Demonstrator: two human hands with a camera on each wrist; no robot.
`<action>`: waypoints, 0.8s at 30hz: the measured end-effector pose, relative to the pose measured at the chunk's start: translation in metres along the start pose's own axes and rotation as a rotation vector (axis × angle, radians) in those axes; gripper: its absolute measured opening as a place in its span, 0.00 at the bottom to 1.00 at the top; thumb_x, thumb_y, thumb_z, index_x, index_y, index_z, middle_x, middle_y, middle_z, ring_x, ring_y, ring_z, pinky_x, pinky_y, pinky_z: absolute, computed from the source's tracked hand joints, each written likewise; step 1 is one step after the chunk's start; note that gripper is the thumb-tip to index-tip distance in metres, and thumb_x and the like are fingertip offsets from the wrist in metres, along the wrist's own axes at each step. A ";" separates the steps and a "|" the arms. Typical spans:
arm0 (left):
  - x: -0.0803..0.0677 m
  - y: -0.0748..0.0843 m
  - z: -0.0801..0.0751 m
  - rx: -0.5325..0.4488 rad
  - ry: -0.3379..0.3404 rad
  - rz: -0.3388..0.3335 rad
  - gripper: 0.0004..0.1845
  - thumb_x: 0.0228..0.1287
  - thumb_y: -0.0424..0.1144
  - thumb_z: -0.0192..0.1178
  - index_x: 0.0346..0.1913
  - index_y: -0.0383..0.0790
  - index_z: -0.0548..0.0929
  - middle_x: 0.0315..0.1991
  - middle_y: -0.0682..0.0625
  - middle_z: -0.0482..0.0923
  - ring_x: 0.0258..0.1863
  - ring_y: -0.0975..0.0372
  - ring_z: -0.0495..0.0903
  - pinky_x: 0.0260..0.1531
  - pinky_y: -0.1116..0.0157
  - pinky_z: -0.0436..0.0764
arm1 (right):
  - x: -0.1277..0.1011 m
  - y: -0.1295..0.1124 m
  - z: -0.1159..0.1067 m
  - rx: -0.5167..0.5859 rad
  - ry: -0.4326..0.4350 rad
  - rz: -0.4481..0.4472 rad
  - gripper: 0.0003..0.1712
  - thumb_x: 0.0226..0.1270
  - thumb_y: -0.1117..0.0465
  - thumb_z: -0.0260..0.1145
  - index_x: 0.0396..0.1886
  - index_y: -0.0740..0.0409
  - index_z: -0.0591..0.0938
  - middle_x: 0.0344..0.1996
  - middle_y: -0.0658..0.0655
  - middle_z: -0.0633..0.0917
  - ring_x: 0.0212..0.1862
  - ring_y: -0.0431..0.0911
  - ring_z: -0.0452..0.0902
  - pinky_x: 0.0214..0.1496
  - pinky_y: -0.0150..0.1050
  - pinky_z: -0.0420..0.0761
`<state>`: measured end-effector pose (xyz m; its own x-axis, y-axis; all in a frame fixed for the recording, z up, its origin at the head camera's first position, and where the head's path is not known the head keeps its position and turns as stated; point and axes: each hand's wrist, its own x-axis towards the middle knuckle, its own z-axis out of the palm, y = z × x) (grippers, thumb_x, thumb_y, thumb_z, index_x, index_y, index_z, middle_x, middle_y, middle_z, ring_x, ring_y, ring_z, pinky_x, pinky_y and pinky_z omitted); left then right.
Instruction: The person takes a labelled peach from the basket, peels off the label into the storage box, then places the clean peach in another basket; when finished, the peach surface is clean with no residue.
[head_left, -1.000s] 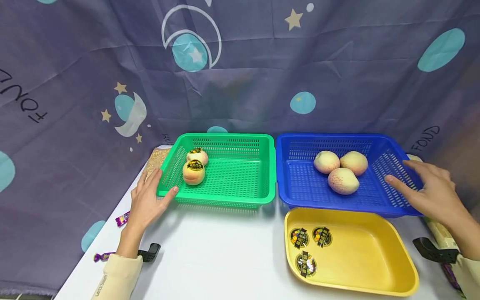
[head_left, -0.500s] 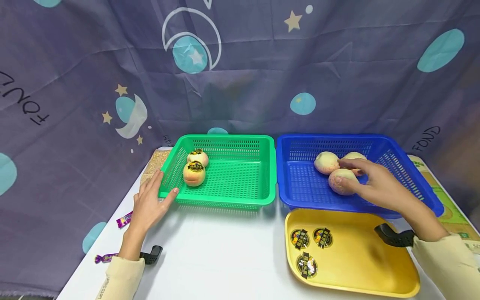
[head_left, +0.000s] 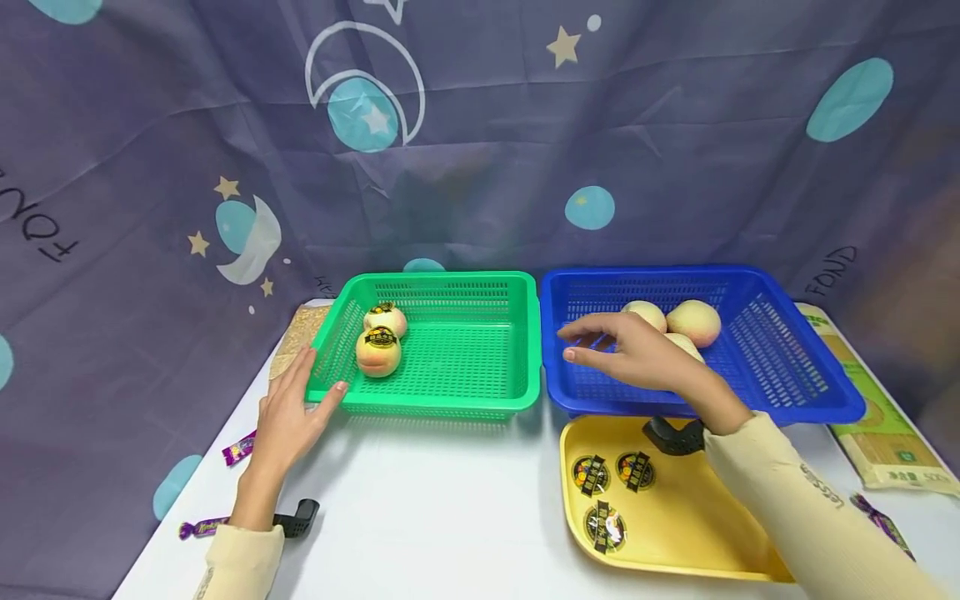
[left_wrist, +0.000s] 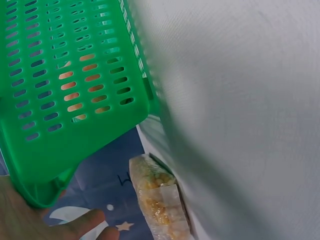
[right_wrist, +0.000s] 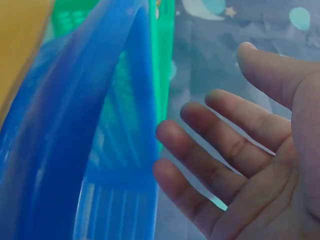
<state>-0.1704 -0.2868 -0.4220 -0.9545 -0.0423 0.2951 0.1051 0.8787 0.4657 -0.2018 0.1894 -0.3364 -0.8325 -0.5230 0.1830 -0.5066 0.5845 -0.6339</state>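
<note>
Table (head_left: pixel 450 500): R hand (head_left: pixel 637 360) over blue basket (head_left: pixel 780 375).

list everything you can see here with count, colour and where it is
green basket: 1, green, on the table left of the blue one
stickered peaches: 2, pale pink-orange, left end of the green basket
blue basket: 1, blue, right of the green one
plain peaches: 3, pale pink, inside the blue basket, one mostly hidden by the hand
yellow tray: 1, yellow, in front of the blue basket
stickers: 3, black and yellow, in the yellow tray
wrapped candies: 3, purple, table edges
left hand: open, touching the green basket's left corner
right hand: open, empty, over the blue basket
</note>
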 end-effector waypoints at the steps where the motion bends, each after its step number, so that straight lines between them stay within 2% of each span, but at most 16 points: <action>1: 0.000 -0.001 0.000 -0.002 0.001 -0.002 0.43 0.72 0.61 0.57 0.80 0.39 0.59 0.81 0.43 0.55 0.73 0.36 0.61 0.58 0.32 0.63 | 0.006 -0.002 0.003 0.014 -0.012 -0.003 0.18 0.74 0.57 0.66 0.58 0.60 0.84 0.50 0.55 0.89 0.48 0.46 0.83 0.54 0.48 0.82; 13: 0.000 -0.001 0.001 -0.028 0.019 -0.004 0.43 0.71 0.59 0.58 0.79 0.40 0.60 0.81 0.43 0.55 0.72 0.34 0.62 0.59 0.31 0.61 | 0.077 -0.031 0.046 0.172 -0.091 -0.046 0.18 0.74 0.57 0.66 0.60 0.56 0.84 0.53 0.55 0.87 0.48 0.48 0.83 0.54 0.47 0.83; 24: 0.000 -0.001 0.003 -0.042 0.036 -0.007 0.42 0.70 0.58 0.59 0.79 0.39 0.61 0.81 0.43 0.55 0.72 0.36 0.63 0.60 0.31 0.62 | 0.127 -0.053 0.093 0.209 -0.130 -0.077 0.19 0.72 0.57 0.68 0.60 0.56 0.83 0.52 0.55 0.88 0.50 0.48 0.83 0.56 0.41 0.82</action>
<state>-0.1711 -0.2861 -0.4246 -0.9446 -0.0666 0.3213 0.1104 0.8577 0.5022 -0.2601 0.0345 -0.3497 -0.7503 -0.6446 0.1469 -0.4989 0.4062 -0.7656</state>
